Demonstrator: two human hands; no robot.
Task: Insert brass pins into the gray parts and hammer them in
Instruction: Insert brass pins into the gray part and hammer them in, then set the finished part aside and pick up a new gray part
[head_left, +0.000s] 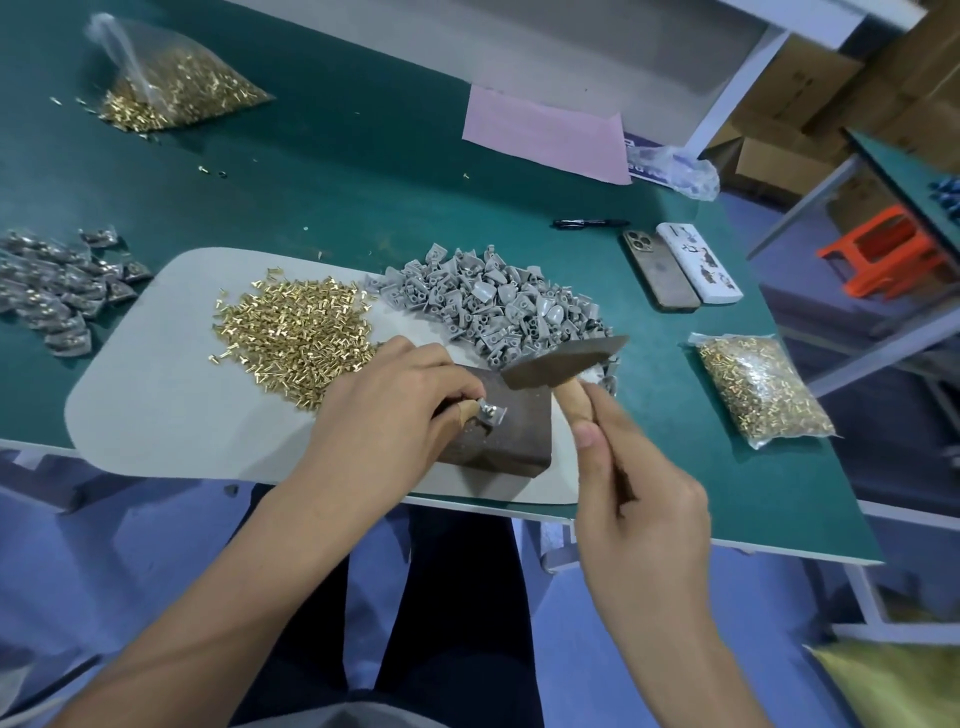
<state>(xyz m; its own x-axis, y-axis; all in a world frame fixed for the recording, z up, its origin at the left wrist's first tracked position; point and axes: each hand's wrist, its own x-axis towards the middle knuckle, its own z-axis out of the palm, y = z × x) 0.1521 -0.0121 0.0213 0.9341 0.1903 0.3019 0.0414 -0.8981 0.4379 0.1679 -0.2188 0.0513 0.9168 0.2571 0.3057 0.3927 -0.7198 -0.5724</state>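
R hand (641, 499) grips hammer (563, 361), L hand (387, 410) pinches gray part (491, 414)

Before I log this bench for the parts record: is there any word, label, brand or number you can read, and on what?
None can be read.
White case: dark drawings, no clear words.
Blue-and-white sheet under the plastic bag: print too blurred and cut off.
Cardboard boxes: marks too small.
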